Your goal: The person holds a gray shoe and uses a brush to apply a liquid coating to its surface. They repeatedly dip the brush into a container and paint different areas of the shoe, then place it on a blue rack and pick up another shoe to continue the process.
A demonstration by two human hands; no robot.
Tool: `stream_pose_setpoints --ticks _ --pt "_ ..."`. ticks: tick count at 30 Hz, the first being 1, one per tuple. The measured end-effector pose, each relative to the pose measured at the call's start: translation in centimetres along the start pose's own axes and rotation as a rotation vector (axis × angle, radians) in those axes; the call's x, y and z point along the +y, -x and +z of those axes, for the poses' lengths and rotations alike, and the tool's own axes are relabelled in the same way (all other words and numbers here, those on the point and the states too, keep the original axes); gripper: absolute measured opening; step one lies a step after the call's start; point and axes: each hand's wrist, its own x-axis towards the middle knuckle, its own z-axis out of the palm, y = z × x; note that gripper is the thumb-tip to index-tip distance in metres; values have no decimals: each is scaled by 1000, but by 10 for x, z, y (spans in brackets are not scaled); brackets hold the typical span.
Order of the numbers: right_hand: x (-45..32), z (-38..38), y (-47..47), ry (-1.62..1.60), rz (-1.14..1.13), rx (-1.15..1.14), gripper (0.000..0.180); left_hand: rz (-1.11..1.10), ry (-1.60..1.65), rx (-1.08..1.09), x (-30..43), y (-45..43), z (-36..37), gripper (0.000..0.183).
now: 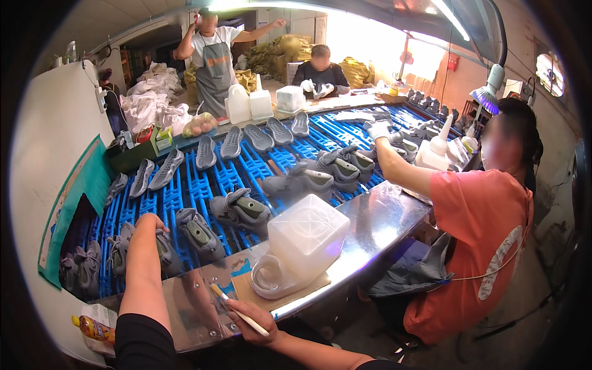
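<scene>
My left hand (151, 222) reaches over the blue slatted conveyor (252, 173), at a grey sneaker (166, 254); its fingers are mostly hidden, so whether it grips the shoe cannot be told. Near the metal front edge, my right hand (253, 323) holds a wooden-handled brush (249, 320), bristles pointing up and left. Another grey sneaker (200, 235) lies just right of my left arm, and one more (241, 210) beyond it. Grey shoe soles (206, 152) line the far side. A translucent plastic container (305, 240) with a round opening rests on a cardboard piece (259, 296) at the edge.
A co-worker in an orange shirt (481, 240) sits at right, one gloved hand (378, 129) over the conveyor. Two people are across it, one standing (215, 69), one seated (321, 76). A white bottle (432, 152) stands at right. A drink bottle (95, 329) lies lower left.
</scene>
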Motion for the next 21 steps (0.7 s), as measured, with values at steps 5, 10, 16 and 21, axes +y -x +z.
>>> stream_pose_setpoints --ticks 5,10,16,21 --pt "0 1 -3 -38 -30 34 43 -69 21 -206 -12 35 -2 115" --pt "3 -1 -1 -35 -26 36 44 -10 40 -404 -29 62 -9 115" --pt "5 -2 0 0 -81 24 44 82 102 -313 -39 89 2 74" --pt "7 2 0 -49 -81 64 44 243 262 -94 -56 104 7 82"
